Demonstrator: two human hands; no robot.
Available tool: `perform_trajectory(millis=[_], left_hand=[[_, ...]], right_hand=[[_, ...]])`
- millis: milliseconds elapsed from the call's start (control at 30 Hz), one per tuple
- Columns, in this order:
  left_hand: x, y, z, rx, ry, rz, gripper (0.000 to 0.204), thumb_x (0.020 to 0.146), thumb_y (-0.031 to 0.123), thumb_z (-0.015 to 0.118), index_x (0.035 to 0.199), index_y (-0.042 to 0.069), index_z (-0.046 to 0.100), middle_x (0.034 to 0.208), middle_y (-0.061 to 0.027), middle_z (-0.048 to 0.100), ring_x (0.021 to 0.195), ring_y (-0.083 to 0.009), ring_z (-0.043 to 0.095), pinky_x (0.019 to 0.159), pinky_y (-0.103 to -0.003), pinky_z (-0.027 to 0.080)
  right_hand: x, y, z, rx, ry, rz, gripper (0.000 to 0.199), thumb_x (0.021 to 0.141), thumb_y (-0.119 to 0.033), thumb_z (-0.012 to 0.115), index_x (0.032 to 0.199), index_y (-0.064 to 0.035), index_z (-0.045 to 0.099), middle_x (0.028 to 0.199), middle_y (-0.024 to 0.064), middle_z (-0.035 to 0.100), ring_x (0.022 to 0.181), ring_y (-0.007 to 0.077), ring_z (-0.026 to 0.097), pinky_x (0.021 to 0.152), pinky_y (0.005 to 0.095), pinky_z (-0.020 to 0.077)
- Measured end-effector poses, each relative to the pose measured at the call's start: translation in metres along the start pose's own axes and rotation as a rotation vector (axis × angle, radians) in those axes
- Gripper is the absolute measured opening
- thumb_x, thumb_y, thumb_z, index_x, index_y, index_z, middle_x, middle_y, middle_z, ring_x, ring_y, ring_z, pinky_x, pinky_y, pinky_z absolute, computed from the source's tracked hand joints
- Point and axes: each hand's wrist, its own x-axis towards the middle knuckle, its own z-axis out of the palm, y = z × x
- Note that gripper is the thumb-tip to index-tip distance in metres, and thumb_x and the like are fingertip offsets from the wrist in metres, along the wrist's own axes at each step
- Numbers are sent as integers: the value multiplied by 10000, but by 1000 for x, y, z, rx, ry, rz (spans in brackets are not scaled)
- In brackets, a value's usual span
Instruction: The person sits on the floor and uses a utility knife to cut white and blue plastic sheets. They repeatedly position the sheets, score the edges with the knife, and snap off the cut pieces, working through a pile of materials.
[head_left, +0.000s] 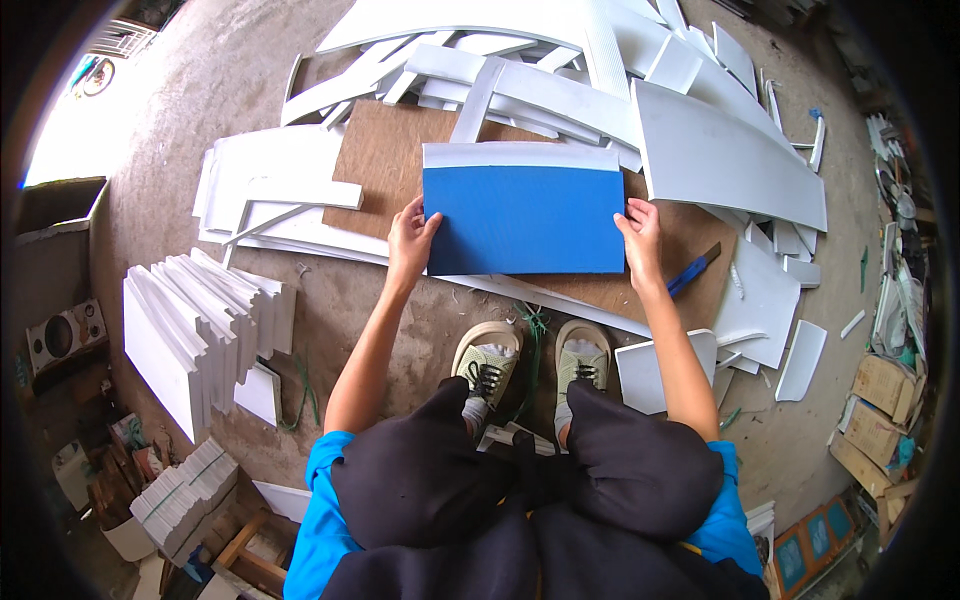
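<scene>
Between my two hands is a rectangular blue panel [525, 222], with a white-grey strip [520, 156] along its far edge. My left hand [411, 238] grips the panel's left edge, thumb on the blue face. My right hand [640, 238] pinches the right edge in the same way; the fingers behind the panel are partly hidden. Below the panel lies a brown wooden board [375, 160] on the floor. A blue-handled utility knife [694, 270] rests on that board, beside my right forearm.
White sheets and offcuts [560, 90] lie heaped beyond the board, with a large white sheet [730, 155] at right. A stack of white panels [205, 325] stands at left. Cardboard boxes [880, 420] sit far right. My shoes [487, 360] are near the board's front edge.
</scene>
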Motion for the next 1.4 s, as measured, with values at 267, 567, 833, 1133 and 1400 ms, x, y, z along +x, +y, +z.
perform_trajectory(millis=[267, 567, 833, 1133, 1400], left_hand=[[-10, 34, -25, -478, -159, 250, 459, 823, 69, 592, 1224, 3, 381, 1061, -84, 537, 985, -142, 521, 852, -270, 438], [-10, 7, 1, -479, -44, 475, 452, 859, -40, 465, 1261, 34, 271, 1220, -113, 408, 1151, -185, 414, 956, -306, 357], [-18, 15, 10, -283, 64, 496, 440, 880, -29, 424, 1303, 8, 307, 1347, -110, 322, 1198, -189, 367, 971, -320, 342], [-12, 12, 13, -194, 194, 551, 233, 858, -26, 468, 1090, -11, 449, 917, -97, 465, 903, -181, 517, 825, -271, 427], [0, 75, -19, -424, -36, 536, 479, 856, 59, 529, 1296, 32, 341, 1048, -81, 531, 940, -135, 529, 814, -257, 440]], right_hand=[[-16, -46, -28, 136, -204, 77, 368, 812, -96, 584, 1138, 14, 452, 1090, 114, 532, 977, 173, 515, 884, 294, 380], [-27, -17, -28, -417, 25, -706, 313, 819, -21, 532, 1100, 37, 406, 969, 209, 463, 825, 329, 480, 716, 389, 418], [-31, -40, -21, -501, -67, -714, 427, 865, -66, 470, 1225, 87, 300, 1119, 268, 394, 870, 360, 432, 859, 406, 343], [-18, -23, -22, -609, -112, -526, 457, 877, -124, 485, 1128, 196, 278, 948, 341, 420, 895, 418, 453, 875, 420, 358], [-28, -83, -33, 107, -102, -387, 390, 881, -195, 519, 1180, 16, 384, 1081, 95, 509, 968, 161, 481, 871, 287, 366]])
